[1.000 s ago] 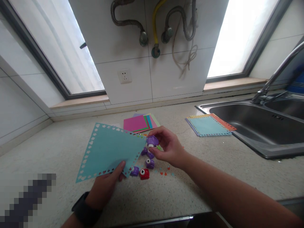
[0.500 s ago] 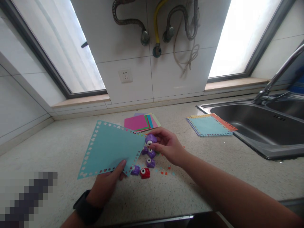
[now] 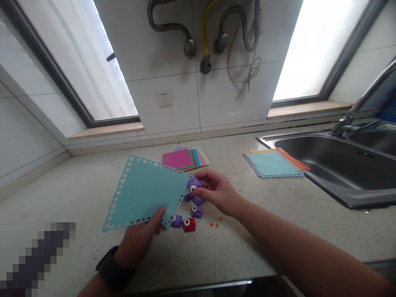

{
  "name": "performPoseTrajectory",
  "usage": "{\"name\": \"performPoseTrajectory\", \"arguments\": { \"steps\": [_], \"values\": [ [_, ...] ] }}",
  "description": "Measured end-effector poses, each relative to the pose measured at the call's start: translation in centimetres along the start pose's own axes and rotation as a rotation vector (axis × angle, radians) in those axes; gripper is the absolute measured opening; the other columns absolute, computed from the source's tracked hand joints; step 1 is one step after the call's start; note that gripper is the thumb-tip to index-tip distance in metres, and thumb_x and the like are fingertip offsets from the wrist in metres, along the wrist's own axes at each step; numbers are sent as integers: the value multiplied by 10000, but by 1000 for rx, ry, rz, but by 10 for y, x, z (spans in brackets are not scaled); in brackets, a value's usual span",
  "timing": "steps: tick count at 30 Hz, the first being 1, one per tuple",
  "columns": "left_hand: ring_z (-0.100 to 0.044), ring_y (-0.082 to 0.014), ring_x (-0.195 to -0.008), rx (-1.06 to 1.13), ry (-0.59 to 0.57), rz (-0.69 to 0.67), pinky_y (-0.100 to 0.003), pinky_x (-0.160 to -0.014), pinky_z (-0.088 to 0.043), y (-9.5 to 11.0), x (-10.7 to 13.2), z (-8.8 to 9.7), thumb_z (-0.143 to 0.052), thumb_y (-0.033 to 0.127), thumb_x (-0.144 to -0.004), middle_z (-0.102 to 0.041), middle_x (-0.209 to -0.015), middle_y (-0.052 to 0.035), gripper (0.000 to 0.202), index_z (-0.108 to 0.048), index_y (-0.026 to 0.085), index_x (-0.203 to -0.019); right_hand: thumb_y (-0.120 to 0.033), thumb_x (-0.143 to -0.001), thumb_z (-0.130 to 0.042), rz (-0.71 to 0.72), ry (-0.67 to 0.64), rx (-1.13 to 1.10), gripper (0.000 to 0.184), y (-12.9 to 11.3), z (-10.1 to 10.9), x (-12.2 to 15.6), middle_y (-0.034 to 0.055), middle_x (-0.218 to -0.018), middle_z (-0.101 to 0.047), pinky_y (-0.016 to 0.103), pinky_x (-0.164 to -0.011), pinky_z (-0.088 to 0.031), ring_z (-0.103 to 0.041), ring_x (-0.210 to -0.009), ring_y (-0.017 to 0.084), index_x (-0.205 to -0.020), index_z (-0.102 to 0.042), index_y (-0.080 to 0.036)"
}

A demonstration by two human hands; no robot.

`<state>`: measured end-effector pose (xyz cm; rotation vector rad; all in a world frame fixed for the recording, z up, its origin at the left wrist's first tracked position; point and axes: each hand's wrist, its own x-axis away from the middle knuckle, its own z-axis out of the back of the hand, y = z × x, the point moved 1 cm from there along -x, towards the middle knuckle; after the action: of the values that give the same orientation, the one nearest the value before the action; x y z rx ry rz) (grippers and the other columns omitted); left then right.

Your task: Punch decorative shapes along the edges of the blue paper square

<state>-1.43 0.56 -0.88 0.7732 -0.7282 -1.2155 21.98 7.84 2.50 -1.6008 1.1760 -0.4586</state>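
My left hand (image 3: 145, 231) grips a light blue sheet of paper (image 3: 148, 192) by its near edge, thumb on top. Small heart, star and flower holes run along the sheet's borders. A purple craft punch (image 3: 194, 182) is held between the thumb and fingers of my right hand (image 3: 218, 190), at the sheet's right edge. Whether the paper sits inside its slot I cannot tell. Below it on the counter lie more purple punches (image 3: 196, 211), one (image 3: 176, 221) partly beside the sheet's corner, and a red punch (image 3: 189, 225).
Tiny paper cutouts (image 3: 214, 225) are scattered right of the punches. Behind the sheet lies a stack of coloured paper (image 3: 176, 159). Punched sheets (image 3: 269, 163) are piled at the right, partly over the rim of the steel sink (image 3: 334, 173). A faucet (image 3: 343, 123) stands behind it.
My right hand and the purple punch have shifted very slightly left against the sheet's edge. My left hand keeps its hold on the paper.
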Motion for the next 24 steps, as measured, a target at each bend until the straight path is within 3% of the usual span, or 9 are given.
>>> {"name": "performPoseTrajectory", "arguments": {
  "steps": [5,10,13,20,24],
  "values": [
    [-652,-270,-749,-47,7,47,-380,-840,-475,-6,-1,0,-571,697,-782,-674,-595,-24,545,-530,256,-465,-258,-680,-886,-78,39,20,365,4,0,1,-21,-806,-699,241,-673,-548,-684,-717,112,-936,-634,-196],
    [-628,-263,-667,-47,47,-33,-411,-826,-503,3,2,-1,-601,632,-773,-639,-563,-20,511,-484,266,-436,-340,-747,-836,-100,14,76,281,8,-1,0,-14,-748,-672,231,-604,-484,-631,-649,101,-854,-634,-177],
    [-658,-278,-729,-20,64,-96,-448,-956,-488,10,2,-1,-632,572,-765,-664,-587,-31,466,-505,266,-436,-359,-769,-817,-116,11,83,261,11,-1,-1,-6,-757,-668,237,-599,-462,-610,-640,98,-839,-649,-171],
    [-688,-291,-1052,156,44,-175,-466,-1116,-423,10,1,-3,-665,447,-792,-784,-906,-61,230,-688,232,-713,-373,-768,-813,-180,12,100,264,21,1,-2,6,-734,-661,257,-587,-450,-596,-626,113,-855,-679,-163],
    [-700,-289,-1054,203,24,-157,-462,-1088,-465,8,2,-4,-675,417,-799,-788,-977,-60,193,-704,226,-810,-359,-762,-823,-213,16,76,266,23,0,-1,4,-755,-653,259,-595,-455,-600,-634,111,-859,-675,-160]
  ]
}}
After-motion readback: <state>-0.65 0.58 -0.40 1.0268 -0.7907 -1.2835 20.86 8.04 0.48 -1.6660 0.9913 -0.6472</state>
